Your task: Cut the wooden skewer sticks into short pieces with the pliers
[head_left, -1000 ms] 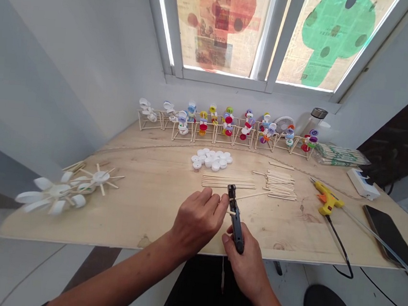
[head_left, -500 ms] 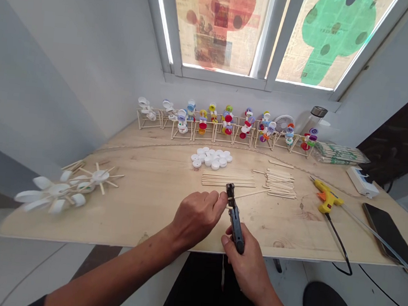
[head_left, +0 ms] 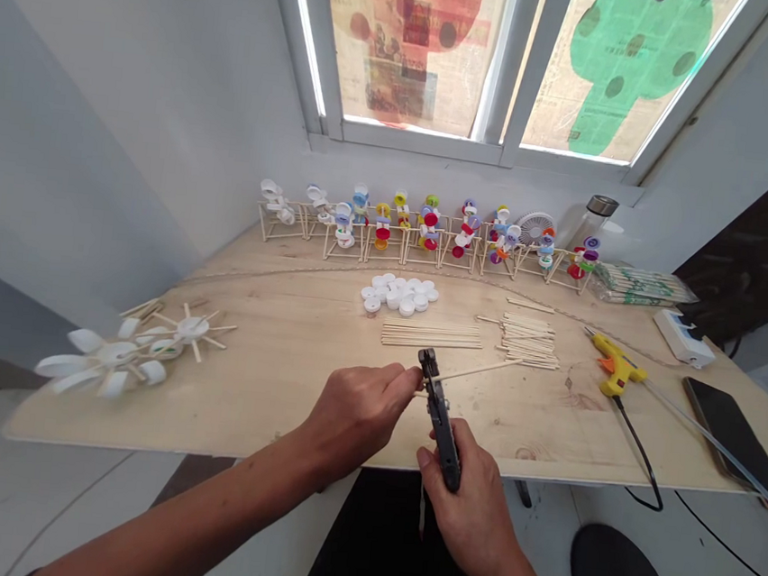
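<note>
My right hand is closed round the handles of dark pliers, whose head points away from me over the table. A thin wooden stick runs across the plier head and sticks out to the right. My left hand pinches the left end of this stick, right beside the jaws. A short piece of stick shows just below the left fingertips. Beyond the hands lie a row of long sticks, a pile of shorter sticks and a cluster of white bottle caps.
A yellow glue gun, a phone and a white power strip lie at the right. White spoked wheels lie at the left. Small stick frames with coloured caps line the back, near a bottle.
My left hand and the plier head have shifted slightly left. The stick's protruding right part has moved a little and now reaches farther right. My right hand keeps its hold.
</note>
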The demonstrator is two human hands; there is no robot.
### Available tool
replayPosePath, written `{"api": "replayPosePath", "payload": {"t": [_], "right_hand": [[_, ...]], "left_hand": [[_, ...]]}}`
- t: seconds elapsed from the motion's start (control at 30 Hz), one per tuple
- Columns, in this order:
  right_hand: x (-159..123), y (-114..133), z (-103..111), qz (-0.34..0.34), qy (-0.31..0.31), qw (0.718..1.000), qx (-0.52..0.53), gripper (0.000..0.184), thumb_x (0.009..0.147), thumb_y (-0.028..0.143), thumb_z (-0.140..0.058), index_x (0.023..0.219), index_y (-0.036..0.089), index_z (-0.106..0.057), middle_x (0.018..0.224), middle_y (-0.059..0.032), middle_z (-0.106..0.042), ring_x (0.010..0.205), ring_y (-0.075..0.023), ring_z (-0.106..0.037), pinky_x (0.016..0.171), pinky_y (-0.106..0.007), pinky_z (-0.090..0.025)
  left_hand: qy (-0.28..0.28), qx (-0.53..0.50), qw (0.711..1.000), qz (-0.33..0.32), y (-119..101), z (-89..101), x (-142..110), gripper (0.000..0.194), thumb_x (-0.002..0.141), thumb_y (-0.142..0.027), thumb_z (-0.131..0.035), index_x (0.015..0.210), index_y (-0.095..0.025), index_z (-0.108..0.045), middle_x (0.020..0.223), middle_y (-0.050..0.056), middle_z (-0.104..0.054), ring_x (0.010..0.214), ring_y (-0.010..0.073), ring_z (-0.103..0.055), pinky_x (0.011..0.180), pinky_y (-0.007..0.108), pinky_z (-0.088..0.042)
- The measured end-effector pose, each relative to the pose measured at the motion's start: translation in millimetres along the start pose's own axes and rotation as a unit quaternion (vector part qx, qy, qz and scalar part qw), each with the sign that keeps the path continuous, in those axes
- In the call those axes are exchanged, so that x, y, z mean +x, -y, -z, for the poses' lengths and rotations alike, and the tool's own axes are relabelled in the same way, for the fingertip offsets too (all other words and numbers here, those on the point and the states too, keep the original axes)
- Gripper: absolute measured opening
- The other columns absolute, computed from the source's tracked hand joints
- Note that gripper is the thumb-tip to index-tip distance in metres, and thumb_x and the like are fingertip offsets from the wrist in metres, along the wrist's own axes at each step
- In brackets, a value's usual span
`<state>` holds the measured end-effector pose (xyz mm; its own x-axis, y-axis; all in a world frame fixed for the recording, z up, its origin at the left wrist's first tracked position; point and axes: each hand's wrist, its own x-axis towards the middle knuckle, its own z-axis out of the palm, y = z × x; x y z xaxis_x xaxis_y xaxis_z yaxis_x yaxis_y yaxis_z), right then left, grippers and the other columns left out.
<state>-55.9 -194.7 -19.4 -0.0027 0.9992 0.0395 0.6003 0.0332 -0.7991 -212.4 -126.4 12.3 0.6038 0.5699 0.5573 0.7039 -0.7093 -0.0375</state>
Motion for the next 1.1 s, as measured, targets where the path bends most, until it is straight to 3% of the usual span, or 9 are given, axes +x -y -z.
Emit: {"api": "replayPosePath", "payload": {"t": [0.2,0.73,0.93,1.1], "right_hand": [[-1,1,-1,0.012,0.004,0.999,-0.030,0.012,0.080,0.032,-0.046,0.075,0.022,-0.043,0.060,0.0034,-0.051,0.052,-0.0137,-0.046,0.049,-0.023,-0.031],[3,2,-2,0.031,0.011,0.998,-0.058,0.011,0.082,0.032,-0.044,0.078,0.022,-0.042,0.057,0.0049,-0.048,0.050,-0.0132,-0.045,0.049,-0.022,-0.028],[7,-1,-8,0.023,0.010,0.997,-0.079,0.018,0.083,0.036,-0.043,0.074,0.022,-0.036,0.054,0.0055,-0.046,0.047,-0.0127,-0.043,0.048,-0.022,-0.025],[15,-2,-10,0.002,0.010,0.996,-0.087,0.022,0.083,0.039,-0.041,0.071,0.022,-0.035,0.053,0.0051,-0.046,0.047,-0.0133,-0.045,0.048,-0.023,-0.025]], "left_hand": [[0.020,-0.087,0.996,0.009,3,6.8,1,0.020,0.086,-0.014,-0.032,0.084,-0.016,-0.052,0.065,0.000,-0.060,0.055,0.0111,-0.055,0.048,0.020,-0.037],[0.104,-0.253,0.958,0.085,9,17.7,5,0.022,0.090,-0.022,-0.032,0.081,-0.017,-0.051,0.057,-0.002,-0.053,0.049,0.0096,-0.048,0.048,0.020,-0.032],[0.090,-0.206,0.971,0.079,12,9.3,1,0.023,0.090,-0.023,-0.032,0.081,-0.016,-0.052,0.059,-0.001,-0.055,0.049,0.0094,-0.049,0.048,0.020,-0.034],[-0.002,-0.024,0.999,0.045,10,-7.1,-4,0.020,0.088,-0.019,-0.035,0.088,-0.015,-0.055,0.061,0.000,-0.056,0.054,0.0111,-0.053,0.049,0.021,-0.035]]}}
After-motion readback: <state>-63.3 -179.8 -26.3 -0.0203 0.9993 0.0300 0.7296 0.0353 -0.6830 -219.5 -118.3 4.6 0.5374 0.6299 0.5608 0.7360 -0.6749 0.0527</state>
